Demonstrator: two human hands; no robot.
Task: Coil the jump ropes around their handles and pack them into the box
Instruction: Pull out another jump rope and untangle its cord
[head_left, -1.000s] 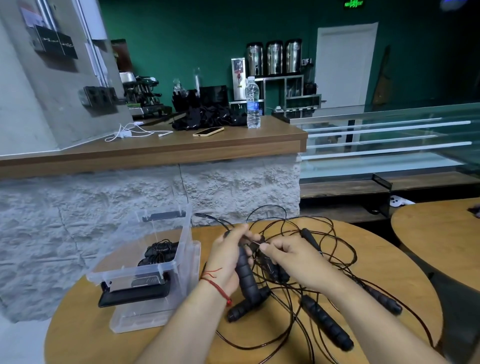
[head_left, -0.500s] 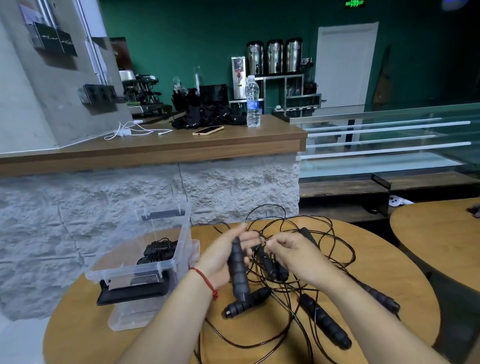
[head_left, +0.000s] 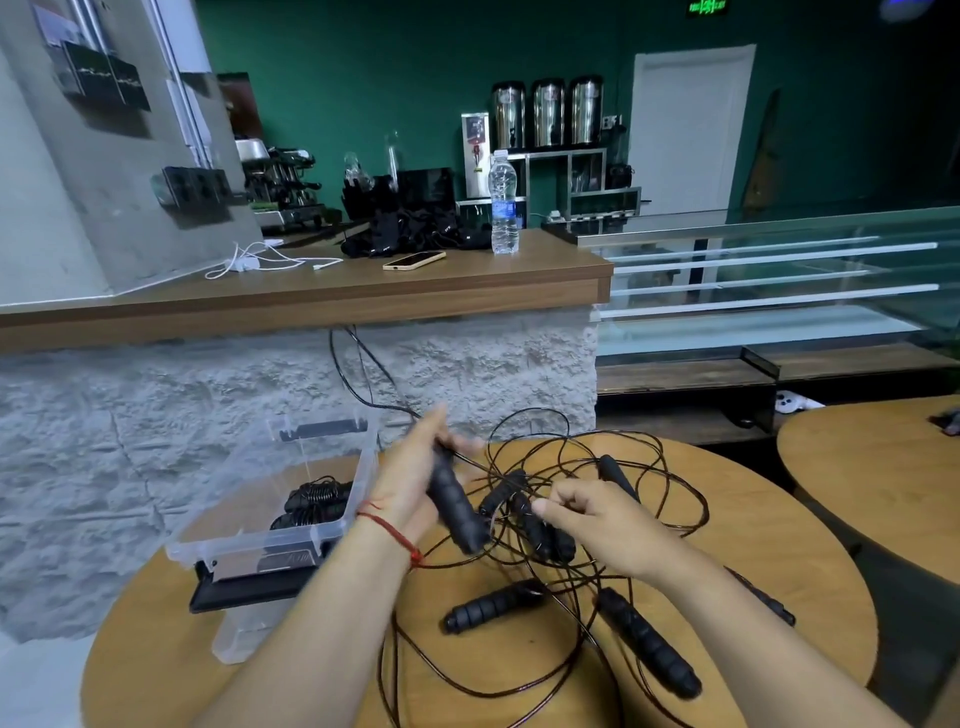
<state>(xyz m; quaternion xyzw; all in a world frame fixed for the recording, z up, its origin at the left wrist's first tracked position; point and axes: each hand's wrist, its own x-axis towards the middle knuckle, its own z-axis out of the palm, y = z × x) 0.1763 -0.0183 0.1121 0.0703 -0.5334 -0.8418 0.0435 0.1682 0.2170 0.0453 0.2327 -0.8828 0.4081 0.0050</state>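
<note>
A: Status on the ropes?

B: Nearest, low centre of frame: two loose handles flat on the round worktop (head_left: 753, 519). The near-left handle (head_left: 491, 605) and the near-right handle (head_left: 649, 644) both have cord crossing them. An edge handle (head_left: 769, 605) shows past the right forearm, mostly hidden.

A: Grips?

B: The left grip (head_left: 410, 483) is clenched round the held handle (head_left: 457, 509), which is tilted with its top end away and to the left. It's motion-blurred. There's a red string (head_left: 389, 530) on that wrist. The right grip (head_left: 602, 525) is just right of it, fingers curled, thumb and forefinger pinching a strand of the rope tangle (head_left: 569, 574).

A: Between them?

B: A handle pair (head_left: 524, 514) lies close together in the tangle, by the right grip's fingertips. A far handle (head_left: 615, 475) sits further back, right of centre.

A: Box?

B: The clear box (head_left: 234, 493) is at the left of the frame, open, just beside the left wrist. Coiled ropes (head_left: 311, 504) lie inside it. A black latch (head_left: 249, 592) runs along its near end.

A: Further back?

B: A cord loop (head_left: 332, 358) rises from the held handle in front of the stone wall, up to the edge of the bar worktop (head_left: 311, 301). On that worktop, upper centre, are a phone (head_left: 414, 260), a water bottle (head_left: 504, 202) and a white cable (head_left: 249, 262).
</note>
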